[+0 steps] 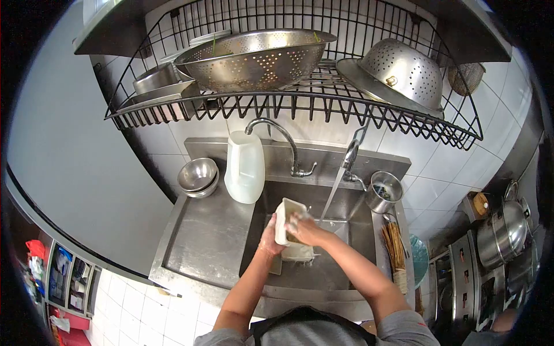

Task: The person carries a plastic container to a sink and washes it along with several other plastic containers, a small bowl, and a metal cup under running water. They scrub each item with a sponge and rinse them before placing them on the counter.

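Head view: tub washing at sink (346,277).
We grip the white tub (287,219) over the basin, left hand (270,236) closed on its side to steady it, right hand (306,229) clasping the rim beside the tap stream (333,193) for rinsing.
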Demonstrator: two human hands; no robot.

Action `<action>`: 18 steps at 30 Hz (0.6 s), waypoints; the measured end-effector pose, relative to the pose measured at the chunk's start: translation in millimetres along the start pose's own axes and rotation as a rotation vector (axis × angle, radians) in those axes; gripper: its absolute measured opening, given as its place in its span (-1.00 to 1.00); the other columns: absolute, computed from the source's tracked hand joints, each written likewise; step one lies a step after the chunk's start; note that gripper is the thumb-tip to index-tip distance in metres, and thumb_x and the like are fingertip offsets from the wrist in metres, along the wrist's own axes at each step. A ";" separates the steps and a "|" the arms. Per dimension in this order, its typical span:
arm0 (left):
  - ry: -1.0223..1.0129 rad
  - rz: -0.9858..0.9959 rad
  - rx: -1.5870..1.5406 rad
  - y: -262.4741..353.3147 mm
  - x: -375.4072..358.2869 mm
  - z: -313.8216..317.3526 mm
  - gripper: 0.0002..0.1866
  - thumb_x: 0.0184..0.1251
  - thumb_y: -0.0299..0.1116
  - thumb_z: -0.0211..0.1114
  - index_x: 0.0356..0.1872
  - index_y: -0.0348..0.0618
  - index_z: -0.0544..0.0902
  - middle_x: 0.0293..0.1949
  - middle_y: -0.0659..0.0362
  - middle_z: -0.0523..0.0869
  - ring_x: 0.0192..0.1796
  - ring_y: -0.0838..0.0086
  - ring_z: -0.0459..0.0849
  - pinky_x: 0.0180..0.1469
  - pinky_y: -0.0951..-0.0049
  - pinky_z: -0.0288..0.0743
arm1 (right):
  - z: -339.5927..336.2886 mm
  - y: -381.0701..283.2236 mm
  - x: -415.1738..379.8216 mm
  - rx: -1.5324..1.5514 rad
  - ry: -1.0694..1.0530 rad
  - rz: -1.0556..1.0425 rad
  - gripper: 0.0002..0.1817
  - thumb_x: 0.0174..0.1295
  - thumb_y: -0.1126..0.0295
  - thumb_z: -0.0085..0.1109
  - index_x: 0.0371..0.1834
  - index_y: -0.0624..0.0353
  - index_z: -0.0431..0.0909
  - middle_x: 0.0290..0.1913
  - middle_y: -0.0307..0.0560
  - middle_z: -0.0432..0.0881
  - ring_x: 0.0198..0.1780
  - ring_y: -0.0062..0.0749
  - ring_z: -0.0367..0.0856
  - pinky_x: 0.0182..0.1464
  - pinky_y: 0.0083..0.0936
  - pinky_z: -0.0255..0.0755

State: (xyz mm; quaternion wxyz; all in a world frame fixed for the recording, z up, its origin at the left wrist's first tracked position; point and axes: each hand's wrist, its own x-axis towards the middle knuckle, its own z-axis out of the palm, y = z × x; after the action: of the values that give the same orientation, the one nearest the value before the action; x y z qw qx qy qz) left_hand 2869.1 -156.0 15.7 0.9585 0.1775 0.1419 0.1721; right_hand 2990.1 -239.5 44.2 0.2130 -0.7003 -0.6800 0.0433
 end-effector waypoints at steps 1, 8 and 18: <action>-0.033 0.020 0.037 6.7 0.4 -6.6 -0.43 0.34 0.16 -0.20 0.16 -0.02 0.39 0.09 0.13 0.49 0.13 0.24 0.44 0.16 0.09 0.30 | -33.4 -18.3 5.4 0.165 -0.491 0.038 -0.53 0.30 0.21 -0.14 0.16 0.30 0.28 0.02 0.27 0.42 0.08 0.09 0.38 0.14 -0.23 0.22; 0.047 -0.016 -0.009 -16.4 3.4 -20.1 -0.49 0.37 0.09 -0.15 0.08 -0.06 0.45 -0.05 0.18 0.60 -0.04 0.27 0.56 0.02 0.25 0.45 | -20.8 -33.9 -3.7 0.357 -0.023 0.271 -0.61 0.17 0.31 -0.05 0.02 0.30 0.38 -0.10 0.33 0.47 -0.01 0.11 0.46 0.01 -0.16 0.33; 0.017 0.002 0.114 1.5 -4.3 -34.6 -0.49 0.41 0.03 -0.22 0.12 -0.13 0.40 0.02 0.08 0.55 0.03 0.28 0.54 0.13 0.26 0.39 | 8.0 -16.1 -7.7 0.606 -0.419 0.060 -0.56 0.01 0.24 0.13 -0.10 0.33 0.41 -0.33 0.19 0.55 -0.23 -0.11 0.58 -0.15 -0.25 0.41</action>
State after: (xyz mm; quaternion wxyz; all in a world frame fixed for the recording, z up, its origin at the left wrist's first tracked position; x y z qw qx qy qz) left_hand 2853.3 -146.2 -13.9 0.9454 0.2307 0.1594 0.1662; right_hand 2971.7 -245.3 40.9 0.2655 -0.6012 -0.6442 0.3913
